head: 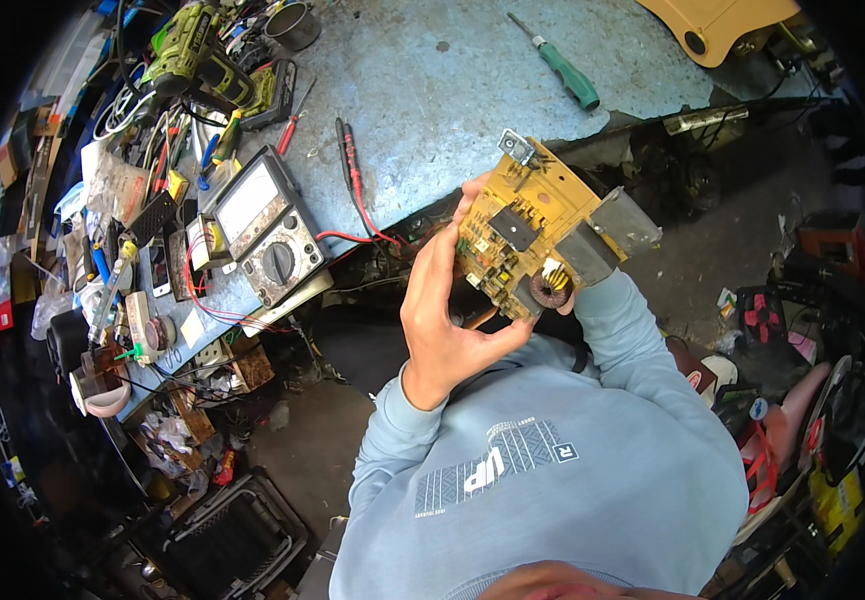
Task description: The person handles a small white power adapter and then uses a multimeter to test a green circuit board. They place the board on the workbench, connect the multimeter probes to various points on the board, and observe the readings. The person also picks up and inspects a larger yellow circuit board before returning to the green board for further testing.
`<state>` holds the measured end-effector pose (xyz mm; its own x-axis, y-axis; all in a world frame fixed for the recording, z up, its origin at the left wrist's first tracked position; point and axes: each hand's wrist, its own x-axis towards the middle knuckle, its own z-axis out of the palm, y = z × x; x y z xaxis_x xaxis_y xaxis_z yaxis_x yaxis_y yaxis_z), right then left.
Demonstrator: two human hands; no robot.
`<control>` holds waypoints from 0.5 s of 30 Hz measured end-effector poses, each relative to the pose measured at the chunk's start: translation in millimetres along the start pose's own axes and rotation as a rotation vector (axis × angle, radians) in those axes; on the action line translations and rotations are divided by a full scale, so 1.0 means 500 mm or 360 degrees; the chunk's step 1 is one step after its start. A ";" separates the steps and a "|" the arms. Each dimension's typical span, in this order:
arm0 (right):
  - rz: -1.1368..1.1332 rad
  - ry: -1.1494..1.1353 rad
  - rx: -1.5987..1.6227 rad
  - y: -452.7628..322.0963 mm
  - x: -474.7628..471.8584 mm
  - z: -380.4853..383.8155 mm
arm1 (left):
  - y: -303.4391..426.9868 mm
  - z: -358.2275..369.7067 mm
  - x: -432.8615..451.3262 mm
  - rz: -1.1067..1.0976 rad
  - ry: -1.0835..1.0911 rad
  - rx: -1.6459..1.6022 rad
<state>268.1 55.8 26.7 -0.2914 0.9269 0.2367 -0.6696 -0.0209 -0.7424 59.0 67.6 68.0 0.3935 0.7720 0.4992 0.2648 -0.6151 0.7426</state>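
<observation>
A yellowish circuit board (545,180) with a black chip, metal heat sinks and a copper-wound toroid coil (551,288) is held up in front of my chest, past the bench edge. My left hand (443,307) grips its left and lower edges between thumb and fingers. Behind the board, my right hand (567,304) is nearly all hidden; only a bit of a finger shows below the coil, and its grip cannot be made out. On the bench to the left lie an analog multimeter (278,259) and its red and black test probes (350,154).
A green-handled screwdriver (567,73) lies at the bench's back right, near a yellow plastic cover (725,22). A cordless drill (192,52), a red-handled screwdriver (288,135) and piled tools crowd the left. The blue bench's front edge (432,206) runs just behind the board.
</observation>
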 end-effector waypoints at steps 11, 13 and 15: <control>-0.0016 -0.0097 0.0053 0.029 0.013 -0.023 | -0.008 -0.009 0.003 -0.0036 -0.0009 -0.0032; -0.0008 -0.0066 0.0049 0.025 0.019 -0.015 | -0.011 -0.012 0.005 -0.0023 -0.0016 -0.0018; -0.0026 -0.0024 0.0029 0.019 0.019 -0.005 | -0.014 -0.013 0.010 0.0032 0.0004 0.0002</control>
<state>260.6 65.6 20.2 -0.2904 0.9214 0.2581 -0.6868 -0.0129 -0.7268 53.4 76.7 68.0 0.3964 0.7599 0.5153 0.2579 -0.6308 0.7318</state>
